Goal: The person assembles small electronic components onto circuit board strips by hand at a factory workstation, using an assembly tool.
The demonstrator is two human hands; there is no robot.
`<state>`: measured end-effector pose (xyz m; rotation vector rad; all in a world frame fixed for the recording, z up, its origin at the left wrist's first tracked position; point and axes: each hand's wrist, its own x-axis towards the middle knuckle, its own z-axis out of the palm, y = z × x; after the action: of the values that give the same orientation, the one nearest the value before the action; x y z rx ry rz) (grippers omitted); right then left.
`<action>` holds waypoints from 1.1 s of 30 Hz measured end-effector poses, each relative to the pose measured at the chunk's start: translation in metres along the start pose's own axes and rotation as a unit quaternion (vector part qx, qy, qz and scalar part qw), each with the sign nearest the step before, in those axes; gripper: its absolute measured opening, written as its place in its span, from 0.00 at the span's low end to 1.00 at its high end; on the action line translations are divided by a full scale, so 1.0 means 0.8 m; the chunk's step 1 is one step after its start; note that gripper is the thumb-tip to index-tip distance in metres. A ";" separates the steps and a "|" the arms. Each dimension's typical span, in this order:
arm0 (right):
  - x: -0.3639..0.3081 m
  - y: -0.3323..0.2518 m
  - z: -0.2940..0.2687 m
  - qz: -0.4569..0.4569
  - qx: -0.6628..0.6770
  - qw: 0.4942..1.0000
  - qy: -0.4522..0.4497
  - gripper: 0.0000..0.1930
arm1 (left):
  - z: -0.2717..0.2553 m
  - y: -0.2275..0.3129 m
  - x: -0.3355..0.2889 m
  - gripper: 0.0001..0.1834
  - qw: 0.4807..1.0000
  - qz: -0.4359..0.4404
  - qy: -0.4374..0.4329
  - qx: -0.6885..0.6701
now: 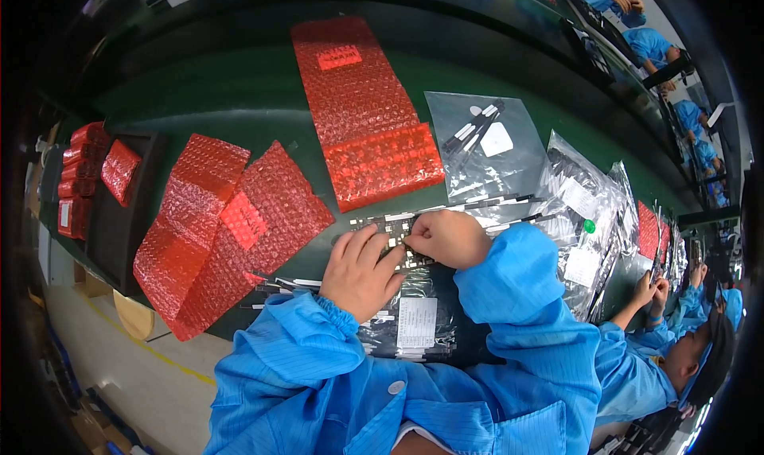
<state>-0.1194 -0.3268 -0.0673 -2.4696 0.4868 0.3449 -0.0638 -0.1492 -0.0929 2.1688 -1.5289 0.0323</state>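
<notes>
Left of the left hand (pixel 360 276) I see glossy, bumpy plastic bubble wrap (pixel 290 204). Beyond the right hand (pixel 450 239) gleams a plastic bag (pixel 469 173); the sleeves (pixel 525 276) look like matt cloth.

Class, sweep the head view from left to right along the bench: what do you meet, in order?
Black tray, V-shaped red bubble wrap, left hand, right hand, clear bag with green dot, co-worker's hands.
</notes>
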 end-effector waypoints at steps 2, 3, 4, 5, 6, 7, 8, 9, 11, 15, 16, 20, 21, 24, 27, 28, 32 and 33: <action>0.001 -0.002 -0.004 0.003 -0.008 1.000 -0.020 0.11 | 0.001 0.000 0.001 0.21 1.000 0.001 -0.002 -0.002; 0.001 -0.003 -0.005 0.005 -0.007 1.000 -0.020 0.11 | 0.001 0.000 0.001 0.21 1.000 0.000 -0.004 -0.001; 0.001 -0.003 -0.006 0.004 -0.015 1.000 -0.027 0.11 | 0.001 0.000 0.001 0.21 1.000 -0.001 -0.007 0.001; 0.002 -0.003 -0.006 0.003 -0.023 0.999 -0.033 0.12 | 0.001 0.000 0.001 0.21 1.000 0.000 -0.009 -0.001; 0.002 -0.003 -0.006 0.005 -0.022 0.999 -0.034 0.12 | 0.001 0.000 0.001 0.20 1.000 -0.001 -0.009 -0.002; 0.004 -0.003 -0.005 0.006 -0.025 0.999 -0.041 0.12 | 0.001 0.000 0.001 0.20 1.000 -0.002 -0.008 -0.003; 0.004 -0.003 -0.005 0.007 -0.028 0.998 -0.048 0.12 | 0.001 0.000 0.001 0.20 1.000 -0.002 -0.010 -0.004; 0.005 -0.003 -0.004 0.009 -0.027 0.998 -0.050 0.12 | 0.001 -0.001 0.001 0.20 1.000 -0.002 -0.010 -0.005; 0.007 -0.004 -0.005 0.013 -0.033 0.998 -0.054 0.12 | 0.002 -0.001 0.002 0.20 1.000 -0.003 -0.013 -0.007; 0.008 -0.007 -0.009 0.023 -0.042 0.996 -0.070 0.11 | 0.002 0.000 0.004 0.20 1.000 -0.009 -0.011 -0.024; 0.009 -0.009 -0.011 0.026 -0.039 0.996 -0.072 0.11 | 0.002 0.001 0.003 0.20 1.000 -0.010 -0.011 -0.022; 0.013 -0.009 -0.013 0.022 -0.053 0.995 -0.081 0.11 | 0.000 -0.001 0.007 0.20 1.000 -0.011 -0.020 -0.020; 0.014 -0.007 -0.013 0.015 -0.032 0.996 -0.088 0.11 | 0.000 0.000 0.005 0.20 1.000 -0.011 -0.018 -0.020; 0.013 0.000 -0.013 0.001 0.001 0.996 -0.092 0.11 | 0.000 0.000 0.002 0.20 1.000 -0.007 -0.012 -0.021; 0.012 -0.001 -0.011 0.000 0.002 0.996 -0.085 0.12 | 0.001 -0.001 0.002 0.20 1.000 0.000 -0.006 -0.024; 0.012 -0.002 -0.011 0.006 -0.007 0.997 -0.081 0.12 | 0.001 -0.001 0.002 0.20 1.000 0.002 -0.005 -0.025; 0.014 -0.004 -0.011 0.007 -0.024 0.997 -0.079 0.12 | 0.002 -0.001 0.003 0.19 1.000 0.001 -0.005 -0.027; 0.016 -0.005 -0.011 0.011 -0.032 0.995 -0.091 0.12 | 0.002 0.000 0.003 0.19 1.000 -0.001 -0.004 -0.025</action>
<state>-0.1051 -0.3325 -0.0626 -2.4657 0.4329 0.5963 -0.0630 -0.1520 -0.0934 2.1347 -1.5165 -0.0156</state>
